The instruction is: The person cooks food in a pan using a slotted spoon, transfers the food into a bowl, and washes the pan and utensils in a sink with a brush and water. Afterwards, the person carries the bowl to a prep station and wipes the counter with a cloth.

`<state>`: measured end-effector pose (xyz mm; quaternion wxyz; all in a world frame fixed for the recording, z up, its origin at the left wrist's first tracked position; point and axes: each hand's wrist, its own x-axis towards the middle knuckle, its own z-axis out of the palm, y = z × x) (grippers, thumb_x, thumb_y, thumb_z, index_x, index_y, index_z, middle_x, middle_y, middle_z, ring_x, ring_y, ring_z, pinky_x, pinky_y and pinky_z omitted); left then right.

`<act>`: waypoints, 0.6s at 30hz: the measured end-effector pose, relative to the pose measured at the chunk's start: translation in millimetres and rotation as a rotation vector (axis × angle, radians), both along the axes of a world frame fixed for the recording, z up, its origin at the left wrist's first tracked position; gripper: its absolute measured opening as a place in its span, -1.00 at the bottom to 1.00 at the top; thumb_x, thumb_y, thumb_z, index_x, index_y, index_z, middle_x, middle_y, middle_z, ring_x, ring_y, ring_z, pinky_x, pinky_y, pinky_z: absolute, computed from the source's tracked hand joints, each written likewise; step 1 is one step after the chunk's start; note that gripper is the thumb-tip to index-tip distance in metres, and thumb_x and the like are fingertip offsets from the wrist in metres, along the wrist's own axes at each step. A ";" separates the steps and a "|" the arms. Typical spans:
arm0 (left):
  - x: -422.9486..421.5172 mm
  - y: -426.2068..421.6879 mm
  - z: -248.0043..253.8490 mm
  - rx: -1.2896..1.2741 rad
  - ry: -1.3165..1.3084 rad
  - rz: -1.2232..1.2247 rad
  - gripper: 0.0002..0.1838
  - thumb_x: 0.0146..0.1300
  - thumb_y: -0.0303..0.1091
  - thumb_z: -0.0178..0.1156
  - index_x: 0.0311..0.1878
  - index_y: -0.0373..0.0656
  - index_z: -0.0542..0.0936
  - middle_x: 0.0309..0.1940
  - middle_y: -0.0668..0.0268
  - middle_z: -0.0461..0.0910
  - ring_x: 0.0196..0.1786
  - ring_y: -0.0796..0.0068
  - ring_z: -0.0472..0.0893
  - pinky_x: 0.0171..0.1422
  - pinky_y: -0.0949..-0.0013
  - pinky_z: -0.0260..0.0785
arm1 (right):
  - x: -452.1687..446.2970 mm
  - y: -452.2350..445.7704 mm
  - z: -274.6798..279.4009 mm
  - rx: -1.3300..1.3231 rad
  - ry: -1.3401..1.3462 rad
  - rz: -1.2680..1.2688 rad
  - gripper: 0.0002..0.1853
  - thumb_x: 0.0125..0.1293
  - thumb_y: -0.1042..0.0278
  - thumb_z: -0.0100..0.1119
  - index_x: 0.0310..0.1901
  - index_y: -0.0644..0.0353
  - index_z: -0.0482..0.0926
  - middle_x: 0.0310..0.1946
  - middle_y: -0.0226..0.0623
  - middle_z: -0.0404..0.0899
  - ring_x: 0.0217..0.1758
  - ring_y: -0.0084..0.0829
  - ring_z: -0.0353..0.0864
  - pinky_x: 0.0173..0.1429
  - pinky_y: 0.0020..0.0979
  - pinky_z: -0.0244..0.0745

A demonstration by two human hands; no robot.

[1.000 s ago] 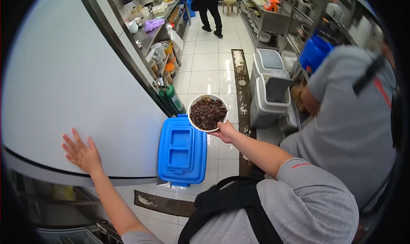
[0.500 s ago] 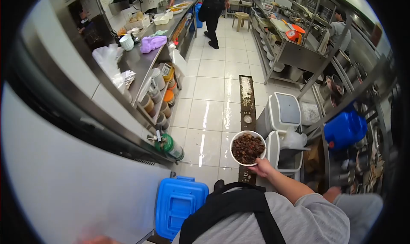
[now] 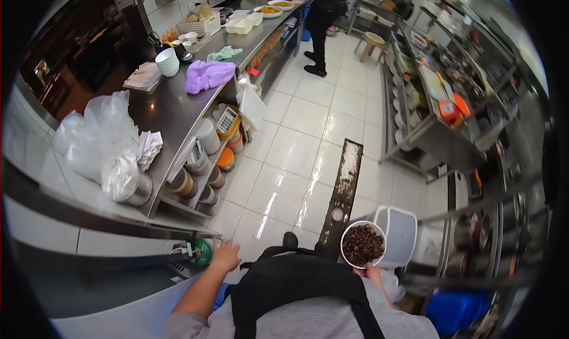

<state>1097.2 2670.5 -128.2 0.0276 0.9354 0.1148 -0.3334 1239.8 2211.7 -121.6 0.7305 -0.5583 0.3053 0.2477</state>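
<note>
My right hand (image 3: pixel 371 271) grips the near rim of a round white bowl (image 3: pixel 343 239), with fingers partly hidden beneath it. Dark reddish-brown chopped pieces (image 3: pixel 363 244) fill the bowl, which I hold over the floor to my right, partly in front of a bin with a grey lid (image 3: pixel 398 235). On the other side, my left hand (image 3: pixel 225 256) is empty with its fingers apart. It is just right of a green cylinder (image 3: pixel 204 252), beside the edge of a large pale door or panel (image 3: pixel 124 306).
A steel counter (image 3: pixel 172 105) along the left carries purple cloth (image 3: pixel 208 75), stacked white bowls (image 3: pixel 168 62) and plastic bags. A drain channel (image 3: pixel 341 191) runs along the tiled floor. Ahead stands a person in black (image 3: pixel 323 28). Shelving and a worktable (image 3: pixel 441 140) line the right.
I have moved forward, and the view has turned left towards the counter. My left hand has come from the blurred lower-left edge to beside the green cylinder. My right hand still holds the bowl.
</note>
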 end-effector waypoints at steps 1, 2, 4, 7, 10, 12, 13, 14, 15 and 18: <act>-0.9 2.6 -24.8 -0.061 0.097 0.116 -0.37 0.09 0.10 0.18 0.22 0.06 0.38 0.30 0.16 0.20 0.39 0.14 0.11 0.41 -0.19 -0.20 | 33.1 10.1 -3.3 -0.021 0.067 0.033 -0.56 0.27 0.55 -0.27 0.21 0.25 0.17 0.03 0.00 0.44 -0.03 -0.06 0.57 -0.03 -0.14 0.62; 0.0 3.4 -32.3 -0.155 0.102 0.237 -0.37 0.08 0.07 0.20 0.21 0.06 0.39 0.34 0.13 0.13 0.40 0.11 0.10 0.41 -0.13 -0.13 | 65.3 20.7 -7.2 0.085 0.026 0.034 -0.56 0.27 0.55 -0.27 0.21 0.26 0.17 0.04 0.01 0.43 -0.01 -0.06 0.56 -0.01 -0.14 0.61; 17.1 16.4 -37.6 -0.269 -0.008 0.482 -0.37 0.07 0.03 0.22 0.21 0.05 0.40 0.36 0.11 0.09 0.40 0.09 0.09 0.41 -0.09 -0.11 | 133.0 50.6 -4.1 0.203 -0.015 0.054 -0.57 0.27 0.55 -0.28 0.21 0.29 0.19 0.06 0.02 0.42 0.01 -0.06 0.55 0.01 -0.14 0.60; 53.1 45.8 -38.5 -0.112 -0.237 0.523 -0.38 -0.01 -0.13 0.29 0.19 0.03 0.43 0.40 0.04 -0.04 0.42 -0.01 0.02 0.42 -0.03 -0.07 | 230.3 113.7 20.3 0.184 -0.100 0.069 -0.56 0.25 0.56 -0.27 0.19 0.42 0.15 0.03 0.08 0.43 0.00 0.00 0.55 -0.01 -0.13 0.61; 150.4 100.0 25.4 0.046 -0.645 0.654 -0.38 -0.05 -0.27 0.31 0.16 -0.05 0.40 0.40 -0.01 -0.08 0.41 -0.13 -0.03 0.41 -0.09 -0.11 | 327.8 171.0 44.0 0.282 0.000 0.065 -0.57 0.22 0.59 -0.29 0.14 0.58 0.15 0.05 0.16 0.38 0.06 0.07 0.48 0.15 -0.13 0.53; 226.0 148.1 50.5 0.243 -0.946 0.602 -0.44 -0.02 -0.35 0.26 0.13 -0.11 0.39 0.38 -0.02 -0.02 0.39 -0.15 -0.01 0.41 -0.08 -0.10 | 382.8 196.3 42.4 0.306 -0.042 0.048 -0.57 0.21 0.59 -0.29 0.13 0.61 0.14 0.04 0.19 0.38 0.05 0.08 0.49 0.12 -0.14 0.55; 264.9 168.9 65.3 0.285 -1.015 0.606 -0.44 -0.01 -0.38 0.24 0.15 -0.11 0.39 0.37 0.00 0.01 0.39 -0.12 0.00 0.42 -0.05 -0.09 | 405.5 206.4 41.0 0.341 -0.069 0.021 -0.57 0.20 0.59 -0.29 0.11 0.64 0.14 0.03 0.22 0.38 0.04 0.10 0.50 0.09 -0.15 0.58; 309.1 189.2 79.7 0.304 -1.078 0.579 -0.44 0.00 -0.40 0.23 0.15 -0.09 0.39 0.36 0.02 0.04 0.39 -0.10 0.02 0.42 -0.04 -0.08 | 431.5 211.0 33.7 0.339 -0.084 0.023 -0.57 0.22 0.59 -0.30 0.12 0.63 0.15 0.04 0.20 0.38 0.05 0.09 0.50 0.10 -0.18 0.58; 355.4 207.7 94.0 0.266 -1.137 0.510 -0.45 0.00 -0.41 0.22 0.15 -0.08 0.40 0.35 0.02 0.06 0.39 -0.10 0.03 0.42 -0.04 -0.07 | 452.2 218.7 35.5 0.313 -0.091 -0.005 -0.57 0.23 0.58 -0.32 0.14 0.60 0.14 0.06 0.18 0.38 0.06 0.08 0.49 0.11 -0.19 0.57; 489.3 260.9 117.8 0.170 -1.215 0.301 -0.44 0.00 -0.41 0.22 0.16 -0.05 0.40 0.33 0.03 0.09 0.38 -0.08 0.05 0.42 -0.02 -0.05 | 507.6 236.8 51.9 0.250 -0.130 -0.021 -0.56 0.26 0.54 -0.32 0.16 0.56 0.14 0.04 0.17 0.41 0.04 0.08 0.50 0.10 -0.20 0.57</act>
